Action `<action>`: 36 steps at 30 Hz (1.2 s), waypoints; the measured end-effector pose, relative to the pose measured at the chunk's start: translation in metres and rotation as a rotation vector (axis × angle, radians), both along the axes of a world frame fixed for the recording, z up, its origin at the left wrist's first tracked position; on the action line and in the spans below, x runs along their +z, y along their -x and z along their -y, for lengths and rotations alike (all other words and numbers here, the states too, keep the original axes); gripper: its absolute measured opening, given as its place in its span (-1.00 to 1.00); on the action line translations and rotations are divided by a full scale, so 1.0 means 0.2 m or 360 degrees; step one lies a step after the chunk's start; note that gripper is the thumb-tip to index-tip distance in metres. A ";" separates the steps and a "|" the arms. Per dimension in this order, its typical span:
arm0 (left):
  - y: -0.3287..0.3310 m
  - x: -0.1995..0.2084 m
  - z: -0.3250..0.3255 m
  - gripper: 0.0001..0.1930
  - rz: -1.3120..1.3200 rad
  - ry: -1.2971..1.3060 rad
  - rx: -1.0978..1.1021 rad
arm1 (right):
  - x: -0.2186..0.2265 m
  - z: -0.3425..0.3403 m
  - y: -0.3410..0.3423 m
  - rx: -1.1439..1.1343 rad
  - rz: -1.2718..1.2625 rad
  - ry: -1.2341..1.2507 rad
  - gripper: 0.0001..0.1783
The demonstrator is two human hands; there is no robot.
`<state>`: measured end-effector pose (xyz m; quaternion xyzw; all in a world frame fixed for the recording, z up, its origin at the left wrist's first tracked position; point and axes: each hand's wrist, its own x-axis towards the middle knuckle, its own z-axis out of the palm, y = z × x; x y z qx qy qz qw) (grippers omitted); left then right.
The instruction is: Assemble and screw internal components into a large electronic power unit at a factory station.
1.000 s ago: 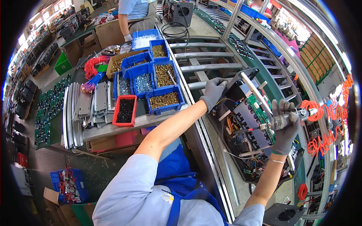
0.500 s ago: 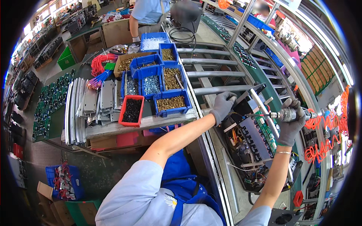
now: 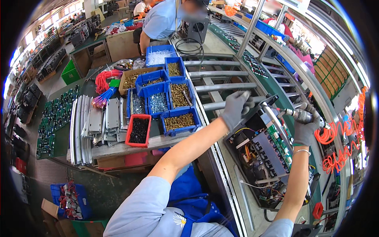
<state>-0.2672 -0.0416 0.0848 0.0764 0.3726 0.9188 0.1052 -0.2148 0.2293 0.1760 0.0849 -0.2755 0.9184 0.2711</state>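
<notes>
My left hand (image 3: 237, 108), in a grey glove, is at the far end of an opened black-cased electrical unit (image 3: 269, 152). Its fingers are curled together; whatever they may hold is too small to make out. In my gloved right hand (image 3: 306, 128) is a power screwdriver (image 3: 302, 115), lying nearly level with its bit pointing left. The bit is close to the far end of a silvery metal bar (image 3: 275, 121) that runs along the unit's top; whether they touch I cannot tell. Inside the unit are a green circuit board (image 3: 278, 144), dark components and coloured wires (image 3: 248, 152).
Left of the roller conveyor (image 3: 226, 87), a bench holds blue bins of brass screws (image 3: 179, 122), a red bin of black screws (image 3: 138, 131) and stacked metal plates (image 3: 112, 116). Orange coiled hoses (image 3: 335, 134) hang at the right. A co-worker (image 3: 160, 21) leans in beyond the bins.
My left hand has moved up and away from the unit's edge. The screwdriver has shifted up toward the bar's far end, its bit tilting upward. The co-worker has leaned further over the conveyor.
</notes>
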 end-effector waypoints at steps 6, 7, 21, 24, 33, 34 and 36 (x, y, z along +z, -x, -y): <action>0.00 0.14 -0.10 -0.81 0.0281 -0.0279 -0.0420 | 0.02 -0.04 -0.03 -0.0199 0.0067 -0.0265 -0.71; 0.04 0.14 -0.10 -0.83 0.0296 -0.0311 -0.0450 | 0.02 -0.06 -0.03 -0.0129 0.0196 -0.0388 -0.67; 0.03 0.40 -0.17 -0.80 0.0104 0.0339 -0.0336 | 0.05 0.05 -0.04 -0.0417 -0.0176 0.0162 -0.76; 0.04 0.39 -0.16 -0.81 0.0058 0.0157 -0.0282 | 0.06 0.04 -0.03 -0.0456 -0.0181 0.0207 -0.73; 0.05 0.35 -0.21 -0.89 0.0150 -0.0023 -0.0516 | 0.08 0.05 -0.04 -0.0313 -0.0138 0.0277 -0.70; 0.05 0.34 -0.20 -0.89 0.0138 -0.0047 -0.0517 | 0.08 0.08 -0.05 -0.0372 -0.0071 0.0249 -0.73; 0.02 0.35 -0.20 -0.88 0.0126 -0.0072 -0.0521 | 0.08 0.03 -0.03 -0.0388 -0.0128 0.0250 -0.73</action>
